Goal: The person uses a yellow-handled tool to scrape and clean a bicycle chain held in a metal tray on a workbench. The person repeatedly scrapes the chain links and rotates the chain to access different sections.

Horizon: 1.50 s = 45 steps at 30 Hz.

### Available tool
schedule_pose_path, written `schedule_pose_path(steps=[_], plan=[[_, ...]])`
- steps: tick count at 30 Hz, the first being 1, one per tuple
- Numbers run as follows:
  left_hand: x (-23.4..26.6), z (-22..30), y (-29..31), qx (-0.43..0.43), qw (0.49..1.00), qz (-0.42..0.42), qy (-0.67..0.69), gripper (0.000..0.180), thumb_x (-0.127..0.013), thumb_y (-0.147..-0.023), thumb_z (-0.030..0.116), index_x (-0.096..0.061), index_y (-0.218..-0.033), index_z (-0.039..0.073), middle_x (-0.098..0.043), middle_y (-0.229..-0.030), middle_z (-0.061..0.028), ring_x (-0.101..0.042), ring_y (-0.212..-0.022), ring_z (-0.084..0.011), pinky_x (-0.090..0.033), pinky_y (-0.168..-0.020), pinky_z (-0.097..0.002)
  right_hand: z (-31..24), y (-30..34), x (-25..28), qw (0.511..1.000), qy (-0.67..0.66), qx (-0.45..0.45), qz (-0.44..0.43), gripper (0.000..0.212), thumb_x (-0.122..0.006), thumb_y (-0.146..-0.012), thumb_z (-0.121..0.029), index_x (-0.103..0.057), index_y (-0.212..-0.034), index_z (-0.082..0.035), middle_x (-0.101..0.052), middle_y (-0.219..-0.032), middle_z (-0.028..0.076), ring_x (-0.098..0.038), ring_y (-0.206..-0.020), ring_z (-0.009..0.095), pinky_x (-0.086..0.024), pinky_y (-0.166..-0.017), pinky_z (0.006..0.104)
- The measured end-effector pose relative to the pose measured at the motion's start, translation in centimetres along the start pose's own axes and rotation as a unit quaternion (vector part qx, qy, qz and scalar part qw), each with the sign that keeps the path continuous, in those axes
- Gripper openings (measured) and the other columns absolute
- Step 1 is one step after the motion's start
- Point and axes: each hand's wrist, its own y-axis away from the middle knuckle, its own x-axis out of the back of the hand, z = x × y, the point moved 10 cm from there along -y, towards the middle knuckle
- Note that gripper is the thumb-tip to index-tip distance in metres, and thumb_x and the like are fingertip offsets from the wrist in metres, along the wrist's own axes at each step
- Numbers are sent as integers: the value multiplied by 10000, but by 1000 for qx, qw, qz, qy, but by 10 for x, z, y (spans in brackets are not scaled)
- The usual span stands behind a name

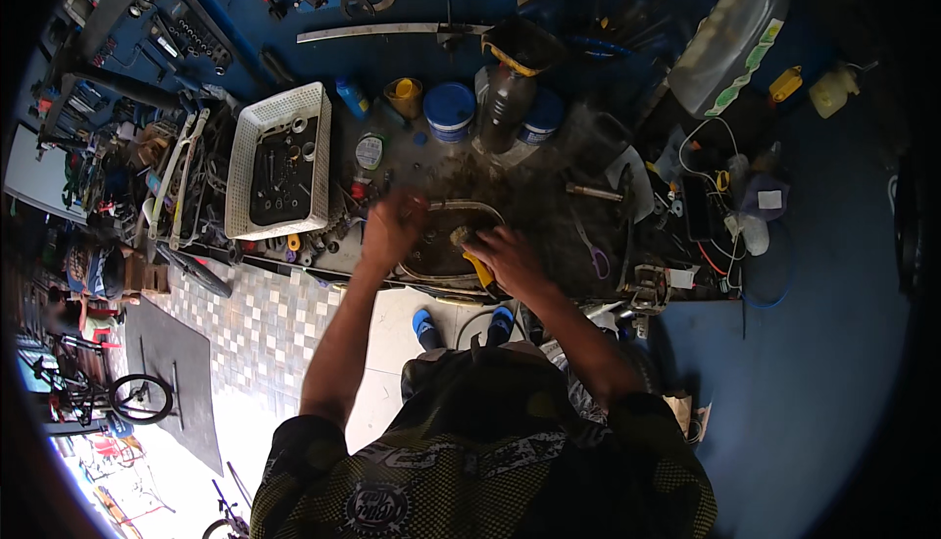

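A shallow tray (498,214) with a pale rim lies at the front of the dark workbench, with small parts inside that are too dim to name. Over its right side, my right hand (510,260) is closed around a brush with a yellow handle (479,270); the stubby tan head points left, above the tray. My left hand (390,235) is at the tray's left edge. Motion smears its fingers, and a reddish blur shows beside them, so what it holds, if anything, cannot be made out.
A white plastic basket (325,162) of metal parts stands left. Behind the tray are a blue-lidded tub (450,108), a labelled bottle (370,151) and a dark bottle (505,113). Scissors with purple handles (599,263) lie right, near tangled cables (730,196). Tools hang on the blue wall.
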Motion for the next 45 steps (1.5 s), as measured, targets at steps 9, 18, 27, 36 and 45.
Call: schedule_pose_path(steps=[9,18,27,36,45], plan=[[31,100,35,-115,977,151,-100,192,-733,-893,-3,-678,-1077,4,-717,-1100,-189,-693,-1012,-394,-563,-856,-444,19,76,30,907,-410,-96,-26,245,-709,-958,-170,-729,-1189,-89,-744,-970,103,-707,-844,261,-559,-777,396],[11,-24,47,23,973,216,-75,94,-736,-913,93,-704,-992,52,-647,-1115,-175,-567,-1133,-390,-461,-986,-485,79,281,-116,870,-303,-277,-273,464,-763,-900,-441,-740,-1154,-53,-763,-1025,180,-743,-982,352,-568,-850,449],[93,-104,184,274,905,280,166,162,-690,-1010,172,-691,-1003,10,-746,-965,-101,-735,-844,-190,-590,-636,-317,161,275,-165,856,-237,-386,250,533,-711,-978,-399,-650,-1242,60,-704,-1210,272,-652,-1137,470,-508,-939,510],[125,-188,444,448,768,366,276,278,-566,-1041,94,-526,-1296,-11,-756,-1116,-219,-757,-881,-251,-633,-647,-355,118,262,-95,770,-369,-431,291,627,-601,-1061,-503,-688,-1080,117,-737,-998,215,-707,-916,312,-542,-818,419],[135,-246,634,530,721,358,268,359,-659,-1037,272,-705,-1253,-11,-780,-1047,-141,-746,-802,-214,-590,-636,-335,-125,101,-55,964,-173,-182,-93,571,-480,-1077,-549,-544,-1295,-25,-651,-1248,280,-627,-1147,523,-514,-931,539]])
